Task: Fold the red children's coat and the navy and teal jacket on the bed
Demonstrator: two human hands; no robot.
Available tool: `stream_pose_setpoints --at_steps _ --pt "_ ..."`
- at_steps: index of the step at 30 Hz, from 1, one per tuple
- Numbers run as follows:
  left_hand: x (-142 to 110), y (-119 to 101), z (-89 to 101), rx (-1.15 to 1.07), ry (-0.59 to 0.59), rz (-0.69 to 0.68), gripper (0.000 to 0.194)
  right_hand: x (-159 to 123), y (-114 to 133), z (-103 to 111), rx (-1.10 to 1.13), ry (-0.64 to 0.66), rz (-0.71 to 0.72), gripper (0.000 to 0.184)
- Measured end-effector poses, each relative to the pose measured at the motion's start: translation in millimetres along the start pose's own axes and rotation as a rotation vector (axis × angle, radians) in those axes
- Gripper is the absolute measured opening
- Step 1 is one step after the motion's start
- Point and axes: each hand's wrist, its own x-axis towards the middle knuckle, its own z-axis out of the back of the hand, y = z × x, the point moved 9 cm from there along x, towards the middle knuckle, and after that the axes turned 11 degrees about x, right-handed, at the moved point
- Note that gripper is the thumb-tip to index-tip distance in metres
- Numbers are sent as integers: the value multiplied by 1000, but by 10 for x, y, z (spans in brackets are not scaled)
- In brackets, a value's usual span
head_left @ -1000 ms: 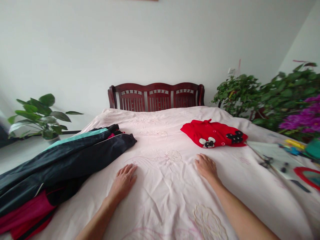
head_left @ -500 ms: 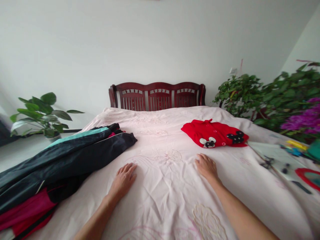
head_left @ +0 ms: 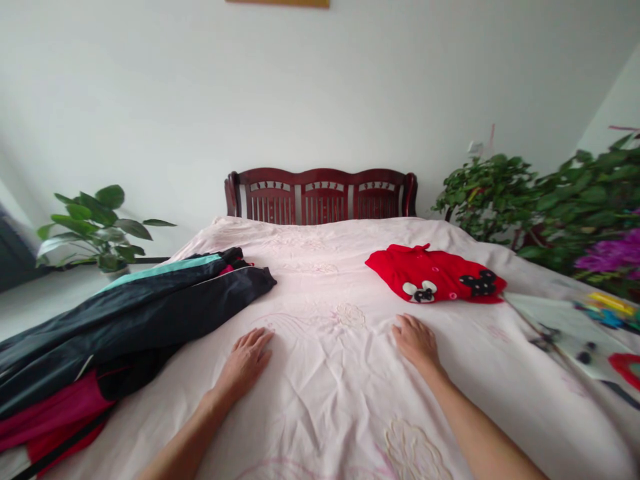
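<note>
My left hand [head_left: 246,360] lies flat and open on the pale pink embroidered bedsheet [head_left: 325,400], holding nothing. My right hand [head_left: 416,341] rests the same way, palm down with fingers stretched out, just in front of a folded red garment [head_left: 435,275] with black and white mouse patches. A dark navy garment with a teal stripe [head_left: 150,310] lies to the left of my left hand, over a magenta piece of clothing [head_left: 55,413].
A dark red wooden headboard [head_left: 321,195] stands at the far end against a white wall. A leafy potted plant [head_left: 95,227] is at the left; green plants with purple flowers [head_left: 565,200] line the right. Paper and small colourful items [head_left: 575,327] lie at the bed's right edge.
Both hands stay flat on the sheet. The view has tipped up and shifted slightly, so everything sits a little lower and to the right in frame.
</note>
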Motion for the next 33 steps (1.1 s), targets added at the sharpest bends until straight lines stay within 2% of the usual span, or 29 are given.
stream_pose_setpoints --at_steps 19,33 --pt "1 -21 -6 45 31 -10 46 -16 13 12 3 -9 5 45" --pt "3 -45 64 18 -1 -4 45 -31 33 27 8 -2 -8 45"
